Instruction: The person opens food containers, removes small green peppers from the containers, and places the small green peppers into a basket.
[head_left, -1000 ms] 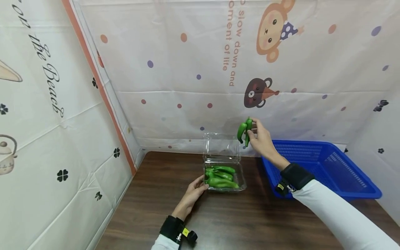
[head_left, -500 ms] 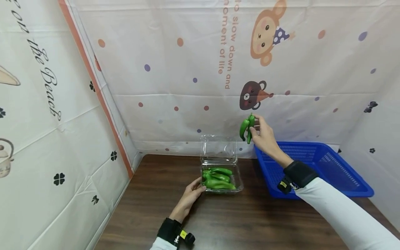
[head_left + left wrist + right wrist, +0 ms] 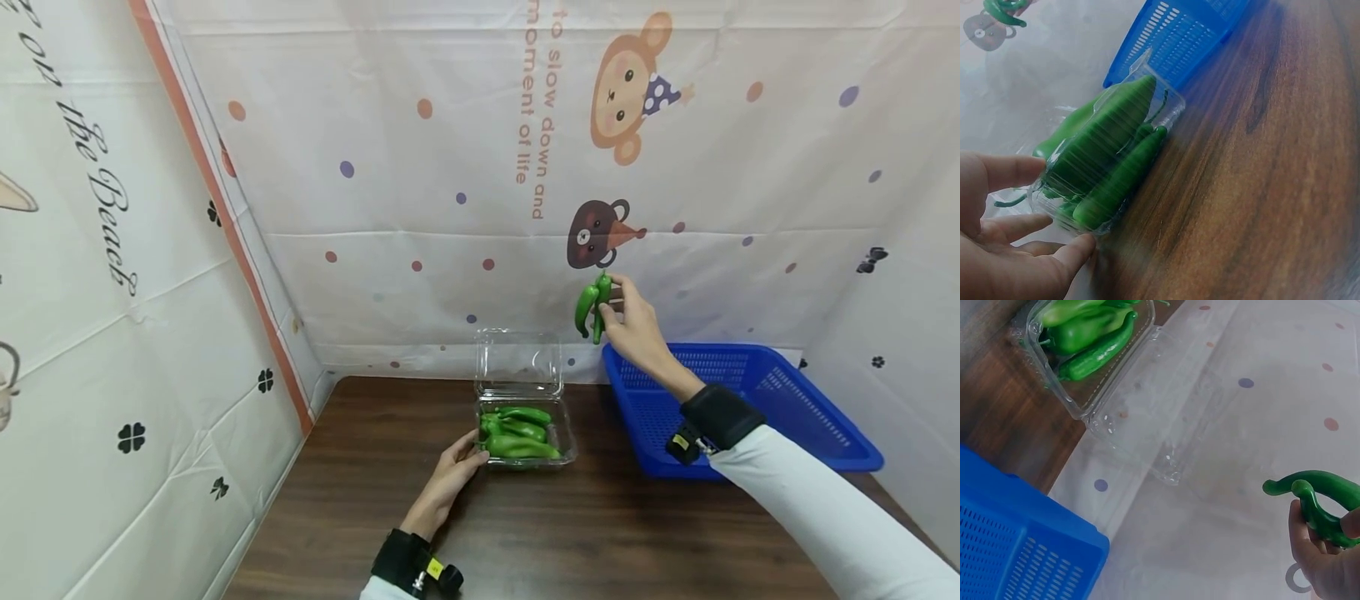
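Note:
In the head view, my right hand [image 3: 636,332] pinches two green chili peppers [image 3: 603,302] by their upper parts, in the air in front of the back wall. They hang side by side, above and left of the blue basket. My left hand [image 3: 447,475] holds the left front corner of a clear plastic clamshell box [image 3: 567,435] on the table. The left wrist view has the thumb at its rim and fingers [image 3: 1079,249] lower on its side. Several green peppers [image 3: 521,447] lie inside the box. Its lid [image 3: 519,360] stands raised at the back.
A blue perforated plastic basket [image 3: 832,421] stands on the right of the table, partly behind my right forearm. The brown wooden table [image 3: 525,533] ends at a printed cloth wall [image 3: 405,200] at the back. Another cloth wall [image 3: 172,367] closes the left side.
My head view has shifted slightly. Against the back wall, the right hand and its peppers have moved a little right and up. The left hand stays at the box corner.

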{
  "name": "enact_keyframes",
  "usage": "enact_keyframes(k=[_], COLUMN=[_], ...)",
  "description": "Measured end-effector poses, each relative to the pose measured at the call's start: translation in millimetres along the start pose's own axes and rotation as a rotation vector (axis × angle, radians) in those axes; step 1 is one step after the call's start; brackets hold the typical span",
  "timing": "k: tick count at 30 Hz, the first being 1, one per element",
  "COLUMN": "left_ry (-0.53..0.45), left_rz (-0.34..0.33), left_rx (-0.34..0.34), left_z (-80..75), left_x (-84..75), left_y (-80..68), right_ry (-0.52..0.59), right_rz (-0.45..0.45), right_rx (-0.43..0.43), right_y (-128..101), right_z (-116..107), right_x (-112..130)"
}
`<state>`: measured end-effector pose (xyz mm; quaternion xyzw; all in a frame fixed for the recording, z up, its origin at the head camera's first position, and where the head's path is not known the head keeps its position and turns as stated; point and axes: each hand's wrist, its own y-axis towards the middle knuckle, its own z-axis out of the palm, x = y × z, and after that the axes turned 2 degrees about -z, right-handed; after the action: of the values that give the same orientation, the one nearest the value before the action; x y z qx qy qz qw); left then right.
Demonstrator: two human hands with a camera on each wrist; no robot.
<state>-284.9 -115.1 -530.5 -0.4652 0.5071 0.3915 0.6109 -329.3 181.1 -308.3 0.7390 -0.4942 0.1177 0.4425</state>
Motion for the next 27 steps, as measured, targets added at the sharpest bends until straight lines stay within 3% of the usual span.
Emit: enact_keyframes(k=[13,27], left_ry=[0.000,0.019], left_rz=[0.004,0.006], left_rx=[0.004,-0.001], left_z=[-0.1,-0.5], left_x=[0.2,2.5], left_y=[0.6,1.3], right_ry=[-0.006,-0.016], right_rz=[0.020,0.030], right_rx=[-0.020,-0.072], right_y=[2,0], right_z=[-14,-43], right_x=[4,1])
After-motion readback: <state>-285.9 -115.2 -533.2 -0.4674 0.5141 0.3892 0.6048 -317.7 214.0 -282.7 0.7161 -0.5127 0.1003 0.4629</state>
